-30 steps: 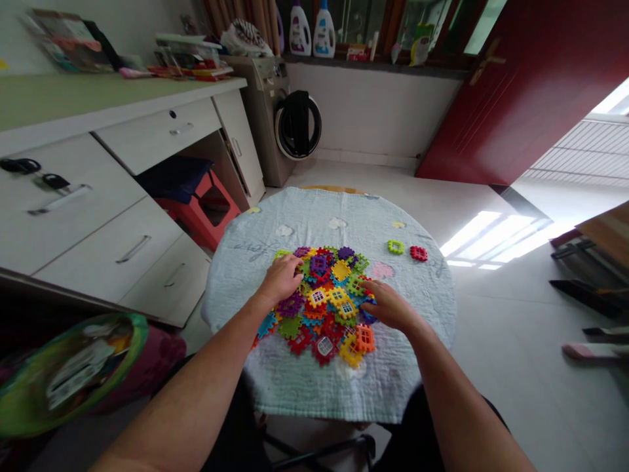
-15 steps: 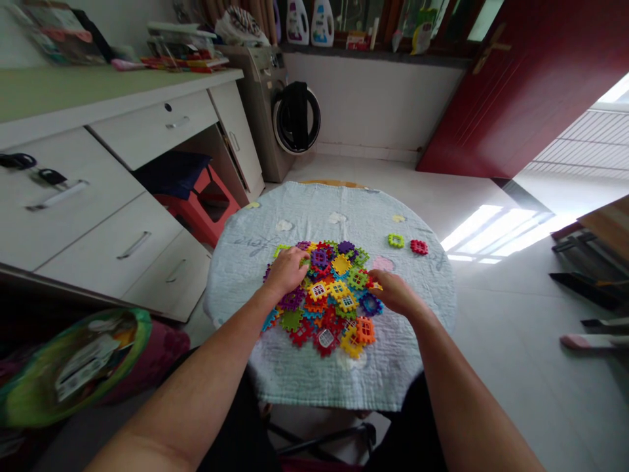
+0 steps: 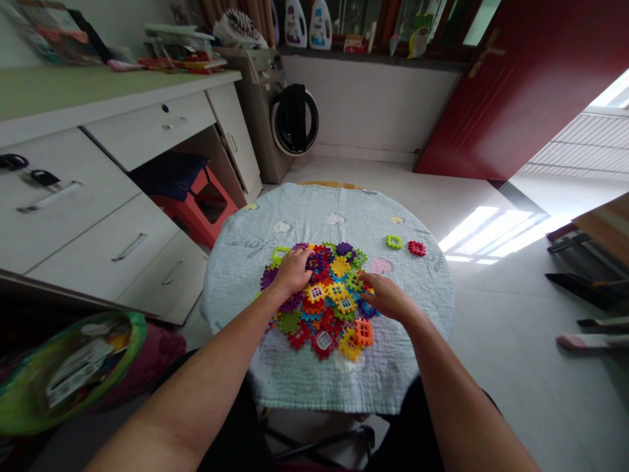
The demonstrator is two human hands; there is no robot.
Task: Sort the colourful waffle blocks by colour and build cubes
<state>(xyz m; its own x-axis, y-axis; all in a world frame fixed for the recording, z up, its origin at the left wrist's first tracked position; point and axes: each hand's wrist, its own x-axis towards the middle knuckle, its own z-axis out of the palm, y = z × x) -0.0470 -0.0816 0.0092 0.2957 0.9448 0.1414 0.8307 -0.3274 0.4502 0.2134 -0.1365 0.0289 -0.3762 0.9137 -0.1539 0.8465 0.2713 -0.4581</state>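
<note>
A heap of colourful plastic interlocking tiles, several with window-like grids, lies on the cloth-covered round table. My left hand rests on the heap's upper left, fingers apart beside a purple tile. At the right edge of the heap, my right hand reaches in with its fingers stretched over a green tile and a blue tile. Neither hand visibly lifts a tile. Apart from the heap, a green square frame tile and a red one lie at the right.
A white drawer desk stands at the left with a red stool under it. Beyond are a washing machine with its door open and a red door. A lined bin stands at lower left.
My left hand has shifted slightly right on the heap. My right hand has moved a little left, farther over the heap's right edge. The two separate tiles stay put on the table.
</note>
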